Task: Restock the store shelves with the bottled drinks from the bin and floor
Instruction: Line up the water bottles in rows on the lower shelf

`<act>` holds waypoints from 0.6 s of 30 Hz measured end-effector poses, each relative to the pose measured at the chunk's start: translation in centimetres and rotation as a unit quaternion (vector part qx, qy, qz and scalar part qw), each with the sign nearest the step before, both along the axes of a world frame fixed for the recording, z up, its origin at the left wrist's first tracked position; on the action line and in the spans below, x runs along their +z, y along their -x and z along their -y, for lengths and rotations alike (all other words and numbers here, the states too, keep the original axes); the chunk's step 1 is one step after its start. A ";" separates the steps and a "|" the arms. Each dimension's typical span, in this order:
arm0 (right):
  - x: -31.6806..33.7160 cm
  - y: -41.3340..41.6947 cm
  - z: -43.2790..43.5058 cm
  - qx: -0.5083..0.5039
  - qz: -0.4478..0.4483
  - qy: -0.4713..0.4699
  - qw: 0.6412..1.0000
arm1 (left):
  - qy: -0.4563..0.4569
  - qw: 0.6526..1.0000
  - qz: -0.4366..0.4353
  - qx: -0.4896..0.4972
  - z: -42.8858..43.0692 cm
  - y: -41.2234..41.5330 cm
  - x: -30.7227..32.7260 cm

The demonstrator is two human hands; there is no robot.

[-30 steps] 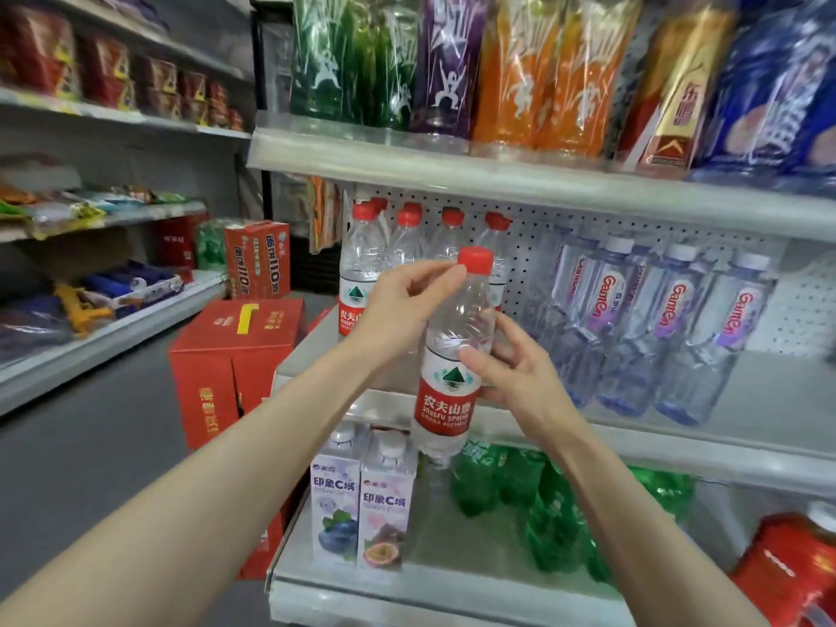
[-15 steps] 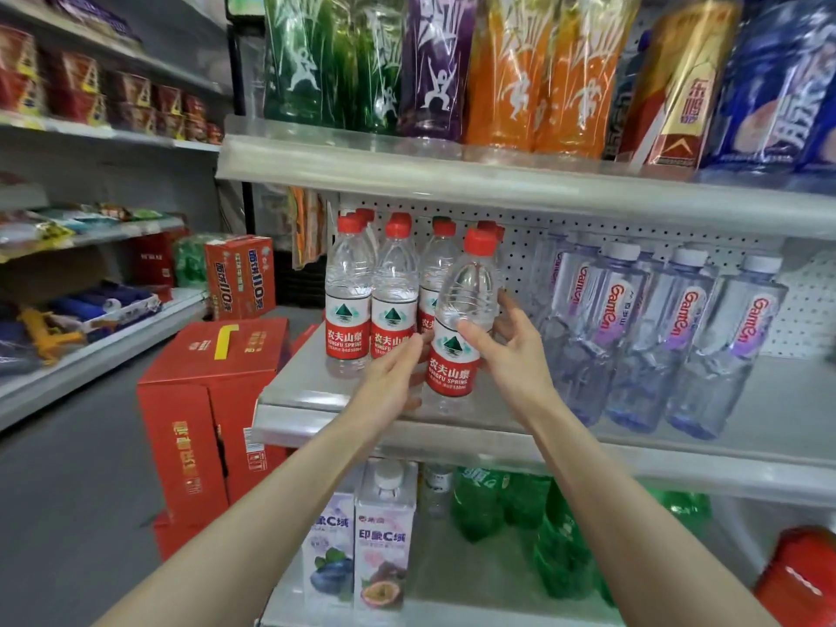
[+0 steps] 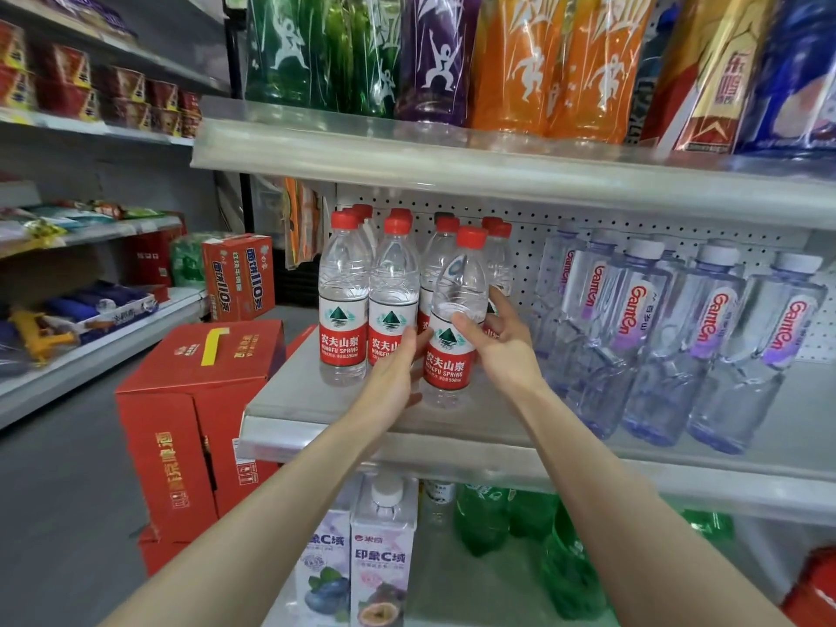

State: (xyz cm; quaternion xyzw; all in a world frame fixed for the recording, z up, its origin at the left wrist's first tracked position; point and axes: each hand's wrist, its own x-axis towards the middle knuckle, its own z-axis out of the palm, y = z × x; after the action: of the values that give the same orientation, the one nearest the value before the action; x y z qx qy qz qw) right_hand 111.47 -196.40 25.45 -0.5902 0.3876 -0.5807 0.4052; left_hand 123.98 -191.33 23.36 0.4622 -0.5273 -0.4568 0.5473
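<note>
**Water Bottle Going Into the Front Row**

I am setting a clear plastic water bottle with a red cap and red label (image 3: 452, 319) onto the grey metal middle shelf (image 3: 316, 438), at the front right of the cluster of matching red-capped water bottles (image 3: 362, 296). It is leaning slightly to the left, its base at or just above the shelf surface; I cannot tell which. My left hand (image 3: 393, 377) is cupping its lower left side, fingers loosely curled against the label and touching the neighbouring bottle. My right hand (image 3: 502, 346) is wrapping the right side, thumb across the label front, fingers reaching behind. At three o'clock of it, the pale blue white-capped bottles (image 3: 678, 337) are leaning in a row, just beside my right hand. At eight o'clock, red cardboard cartons (image 3: 190, 400) are standing on the floor. By my reading, this is the placing step: next I am needing to square the bottle upright, label forward, and let go without knocking its neighbours.
</note>
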 end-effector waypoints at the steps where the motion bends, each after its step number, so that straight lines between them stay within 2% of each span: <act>1: 0.0 0.0 0.1 0.005 -0.007 -0.003 1.000 | -0.001 1.000 -0.004 0.001 0.1 0.0 -0.2; 7: -0.6 0.4 -0.8 0.019 -0.044 -0.033 0.998 | -0.012 1.000 0.007 -0.004 -0.2 -0.3 -0.8; 12: -3.8 0.6 -2.5 -0.008 -0.115 -0.035 0.993 | -0.015 1.000 0.016 -0.012 0.0 -0.5 -1.1; 18: -4.4 0.1 -1.6 -0.005 -0.105 -0.075 0.992 | -0.022 0.999 0.025 -0.011 0.8 -0.3 -1.2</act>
State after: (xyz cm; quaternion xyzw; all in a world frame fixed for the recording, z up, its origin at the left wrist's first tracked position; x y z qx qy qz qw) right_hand 111.32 -194.80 21.02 -0.6139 0.4733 -0.4866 0.4029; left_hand 124.27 -192.15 22.14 0.4799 -0.5356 -0.4625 0.5186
